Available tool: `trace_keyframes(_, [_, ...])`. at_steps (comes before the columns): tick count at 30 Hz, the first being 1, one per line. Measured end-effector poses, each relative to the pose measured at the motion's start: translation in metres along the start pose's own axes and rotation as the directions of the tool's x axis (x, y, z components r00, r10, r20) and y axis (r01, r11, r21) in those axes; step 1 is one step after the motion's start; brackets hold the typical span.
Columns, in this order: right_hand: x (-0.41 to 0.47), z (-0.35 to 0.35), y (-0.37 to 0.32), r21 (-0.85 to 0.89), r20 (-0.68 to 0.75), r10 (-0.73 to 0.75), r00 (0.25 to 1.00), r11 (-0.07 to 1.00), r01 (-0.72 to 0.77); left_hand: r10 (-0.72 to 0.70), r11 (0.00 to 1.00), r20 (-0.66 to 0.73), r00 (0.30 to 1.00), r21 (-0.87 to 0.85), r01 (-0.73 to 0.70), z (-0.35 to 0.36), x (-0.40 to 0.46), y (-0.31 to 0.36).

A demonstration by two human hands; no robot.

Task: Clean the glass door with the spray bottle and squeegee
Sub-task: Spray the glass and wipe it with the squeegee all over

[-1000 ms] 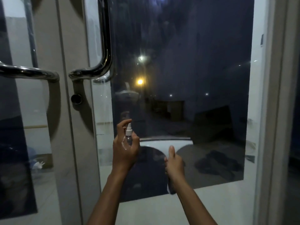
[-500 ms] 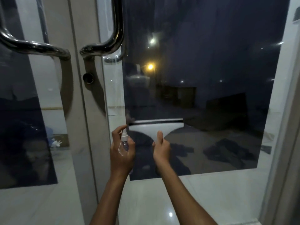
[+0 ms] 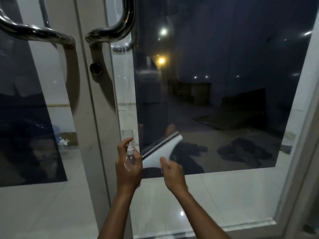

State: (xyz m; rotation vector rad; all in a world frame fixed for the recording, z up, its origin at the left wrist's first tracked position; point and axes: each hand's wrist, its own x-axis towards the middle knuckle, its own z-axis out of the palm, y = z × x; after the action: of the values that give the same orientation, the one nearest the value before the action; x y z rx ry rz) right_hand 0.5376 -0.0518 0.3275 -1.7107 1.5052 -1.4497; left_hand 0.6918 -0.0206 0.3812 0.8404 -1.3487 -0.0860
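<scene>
The glass door (image 3: 224,83) fills the view, dark outside with street lights showing through. My left hand (image 3: 127,168) grips a small clear spray bottle (image 3: 130,153) with a white nozzle, index finger curled over the top. My right hand (image 3: 172,175) holds the handle of a white squeegee (image 3: 162,150). Its black rubber blade is tilted, left end low and right end high, close to the lower part of the pane.
Two curved steel door handles (image 3: 110,31) sit at upper left, with a round lock (image 3: 95,68) below them. The door's metal frame (image 3: 303,135) runs down the right side. A second glass leaf (image 3: 31,109) stands to the left. Glossy white floor tiles (image 3: 207,204) lie below.
The squeegee has come down the pane and tipped from level to slanted, its left end dropping. Both hands have lowered, and the view has moved closer to the door.
</scene>
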Motion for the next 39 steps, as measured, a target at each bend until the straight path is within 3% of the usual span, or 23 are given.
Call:
trace_keyframes(3, [0.026,0.004,-0.025,-0.399,0.173,-0.106,0.979,0.901,0.168,-0.037,0.999,-0.053,0.998,0.021,0.038,-0.003,-0.008,-0.005])
trace_keyframes(7, [0.042,-0.001,-0.027,-0.568,0.250,-0.118,0.961,0.786,0.244,-0.093,0.995,-0.050,0.994,0.030,0.095,-0.003,-0.025,-0.014])
trace_keyframes(11, [0.053,-0.056,-0.012,-0.736,0.243,-0.060,0.968,0.639,0.225,-0.084,0.996,-0.044,0.996,0.020,0.085,0.000,-0.037,-0.017])
trace_keyframes(14, [0.048,-0.103,0.008,-0.750,0.234,-0.021,0.972,0.633,0.194,-0.078,0.997,-0.030,0.996,0.014,0.079,0.003,-0.044,-0.018])
trace_keyframes(17, [0.042,-0.111,0.007,-0.765,0.254,-0.073,0.964,0.596,0.247,-0.071,0.997,-0.025,0.997,0.013,0.072,0.005,-0.050,-0.020])
trace_keyframes(25, [0.058,0.010,-0.082,-0.682,0.509,-0.199,0.837,0.501,0.533,-0.055,0.996,-0.096,0.994,0.062,0.061,-0.003,-0.035,-0.018])
trace_keyframes(29, [0.064,0.016,-0.079,-0.714,0.449,-0.167,0.878,0.524,0.465,-0.057,0.996,-0.095,0.994,0.068,0.063,-0.002,-0.029,-0.023])
trace_keyframes(35, [0.054,-0.047,-0.026,-0.784,0.330,-0.025,0.944,0.549,0.289,-0.088,0.996,-0.062,0.994,0.019,0.090,0.003,-0.031,-0.026])
trace_keyframes(39, [0.039,-0.074,-0.013,-0.778,0.257,-0.049,0.965,0.582,0.236,-0.047,0.999,-0.056,0.997,0.017,0.048,0.004,-0.032,-0.020])
